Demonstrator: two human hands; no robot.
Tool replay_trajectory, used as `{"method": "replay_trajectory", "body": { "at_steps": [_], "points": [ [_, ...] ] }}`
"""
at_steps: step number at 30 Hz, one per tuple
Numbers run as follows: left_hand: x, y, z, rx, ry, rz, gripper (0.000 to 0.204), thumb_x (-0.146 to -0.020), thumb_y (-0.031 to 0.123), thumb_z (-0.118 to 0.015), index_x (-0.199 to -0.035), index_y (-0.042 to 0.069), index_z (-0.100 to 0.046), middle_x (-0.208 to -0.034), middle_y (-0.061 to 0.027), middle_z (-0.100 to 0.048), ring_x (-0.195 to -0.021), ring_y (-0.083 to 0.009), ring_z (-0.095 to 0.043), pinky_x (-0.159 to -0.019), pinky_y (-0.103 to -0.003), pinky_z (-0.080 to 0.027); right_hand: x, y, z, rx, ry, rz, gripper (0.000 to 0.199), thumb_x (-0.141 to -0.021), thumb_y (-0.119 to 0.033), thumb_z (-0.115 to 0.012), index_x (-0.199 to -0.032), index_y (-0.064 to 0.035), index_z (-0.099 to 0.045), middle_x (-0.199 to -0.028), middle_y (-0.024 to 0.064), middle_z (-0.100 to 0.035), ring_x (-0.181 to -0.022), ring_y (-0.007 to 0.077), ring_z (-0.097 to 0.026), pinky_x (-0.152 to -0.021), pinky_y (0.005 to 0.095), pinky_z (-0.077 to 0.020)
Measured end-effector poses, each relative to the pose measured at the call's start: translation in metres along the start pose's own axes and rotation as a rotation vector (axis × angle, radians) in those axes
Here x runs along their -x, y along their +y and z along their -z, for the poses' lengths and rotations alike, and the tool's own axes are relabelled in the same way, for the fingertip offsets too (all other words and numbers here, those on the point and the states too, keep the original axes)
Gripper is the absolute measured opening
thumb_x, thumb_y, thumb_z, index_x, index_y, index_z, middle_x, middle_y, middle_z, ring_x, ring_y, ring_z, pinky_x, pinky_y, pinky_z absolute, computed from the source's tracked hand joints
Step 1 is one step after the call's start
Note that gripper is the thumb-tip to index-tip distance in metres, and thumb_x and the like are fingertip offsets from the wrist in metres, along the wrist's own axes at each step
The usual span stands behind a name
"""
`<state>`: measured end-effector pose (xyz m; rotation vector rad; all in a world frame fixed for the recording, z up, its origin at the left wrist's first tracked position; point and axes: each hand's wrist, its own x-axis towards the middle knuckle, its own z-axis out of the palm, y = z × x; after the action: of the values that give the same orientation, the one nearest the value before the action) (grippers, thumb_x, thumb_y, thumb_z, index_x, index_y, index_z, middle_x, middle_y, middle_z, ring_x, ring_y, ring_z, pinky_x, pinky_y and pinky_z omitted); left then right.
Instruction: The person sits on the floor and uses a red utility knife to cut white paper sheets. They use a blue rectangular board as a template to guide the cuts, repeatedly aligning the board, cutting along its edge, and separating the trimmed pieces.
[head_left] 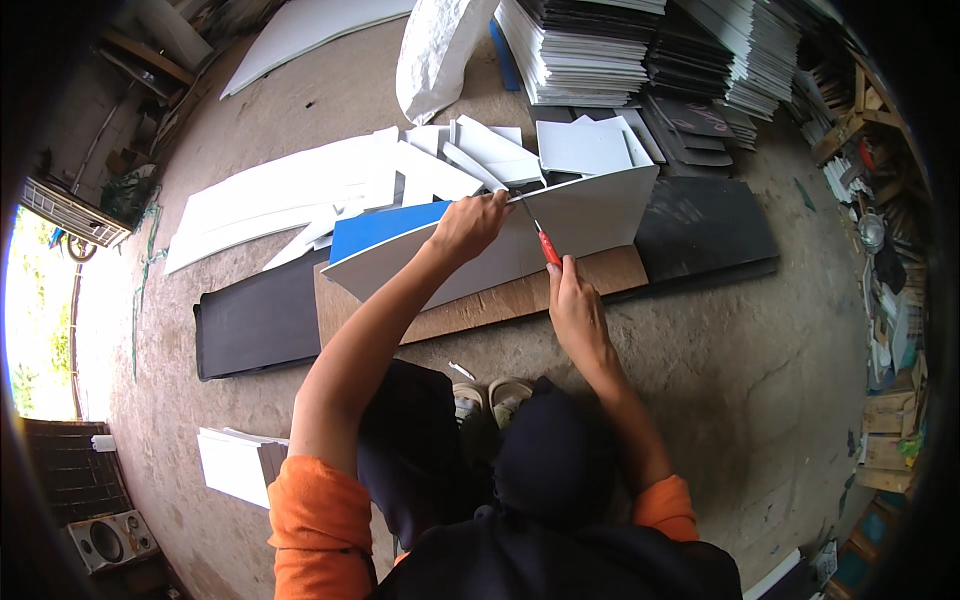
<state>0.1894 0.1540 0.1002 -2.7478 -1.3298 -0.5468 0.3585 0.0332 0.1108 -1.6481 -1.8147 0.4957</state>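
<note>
In the middle of the concrete floor, I have the left hand (pixel 470 228) gripping the upper edge of a pale grey sheet (pixel 580 225), which stands tilted over a brown board (pixel 480 304). My right hand (pixel 577 303), nearer and to the right, is wrapped round a red-handled cutter (pixel 548 248), its thin blade at that same edge, just beside the left hand. Behind the sheet, on its left, I see a blue panel (pixel 370 232); farther off lie white offcuts (pixel 435 172). Black sheets (pixel 258 312) extend left and right of the board, and stacked panels (pixel 585 60) rise at the far right.
</note>
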Motion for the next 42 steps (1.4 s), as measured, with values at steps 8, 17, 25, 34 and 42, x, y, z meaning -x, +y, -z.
{"method": "replay_trajectory", "body": {
  "at_steps": [8, 17, 25, 34, 42],
  "points": [
    [0.0, 0.003, 0.001, -0.016, -0.026, 0.006, 0.027, -0.088, 0.023, -0.047, -0.098, -0.002, -0.048, -0.059, -0.0128, -0.057, -0.052, -0.028, -0.059, -0.042, -0.037, -0.046, -0.001, 0.002, 0.004, 0.041, -0.017, 0.018, 0.023, -0.092, -0.018, -0.037, -0.092, 0.0044, -0.043, -0.068, 0.0242, -0.056, -0.063, 0.0392, -0.057, -0.05, 0.044, -0.0448],
    [-0.001, 0.002, 0.002, 0.006, -0.061, 0.029, 0.025, -0.088, 0.023, -0.045, -0.095, -0.001, -0.048, -0.059, -0.0131, -0.057, -0.052, -0.0288, -0.059, -0.043, -0.038, -0.046, -0.001, -0.004, 0.009, 0.032, -0.036, -0.038, 0.022, -0.092, -0.018, -0.037, -0.09, 0.0035, -0.042, -0.066, 0.0239, -0.056, -0.061, 0.0391, -0.057, -0.049, 0.0439, -0.0444],
    [-0.003, 0.001, 0.002, 0.054, -0.061, 0.042, 0.026, -0.088, 0.024, -0.045, -0.094, -0.002, -0.048, -0.058, -0.0142, -0.057, -0.053, -0.0309, -0.059, -0.043, -0.039, -0.046, -0.004, 0.0, 0.003, 0.112, -0.041, -0.004, 0.023, -0.092, -0.02, -0.036, -0.092, 0.0031, -0.042, -0.061, 0.0223, -0.056, -0.06, 0.0388, -0.058, -0.047, 0.0445, -0.0459],
    [-0.001, 0.003, 0.002, 0.104, -0.115, 0.023, 0.026, -0.087, 0.023, -0.048, -0.099, 0.0, -0.046, -0.063, -0.0159, -0.059, -0.058, -0.0325, -0.06, -0.05, -0.041, -0.047, -0.018, -0.025, 0.017, 0.257, -0.214, -0.116, 0.024, -0.092, -0.02, -0.036, -0.089, 0.0038, -0.041, -0.062, 0.0242, -0.057, -0.062, 0.0393, -0.06, -0.051, 0.0447, -0.05],
    [0.007, 0.007, 0.001, 0.1, -0.16, -0.002, 0.029, -0.086, 0.021, -0.051, -0.105, 0.0, -0.044, -0.073, -0.018, -0.06, -0.062, -0.0335, -0.06, -0.052, -0.04, -0.048, -0.032, -0.021, 0.011, 0.221, -0.259, -0.109, 0.028, -0.09, -0.019, -0.038, -0.086, 0.007, -0.046, -0.069, 0.028, -0.058, -0.069, 0.0405, -0.061, -0.057, 0.044, -0.051]
  ]
}}
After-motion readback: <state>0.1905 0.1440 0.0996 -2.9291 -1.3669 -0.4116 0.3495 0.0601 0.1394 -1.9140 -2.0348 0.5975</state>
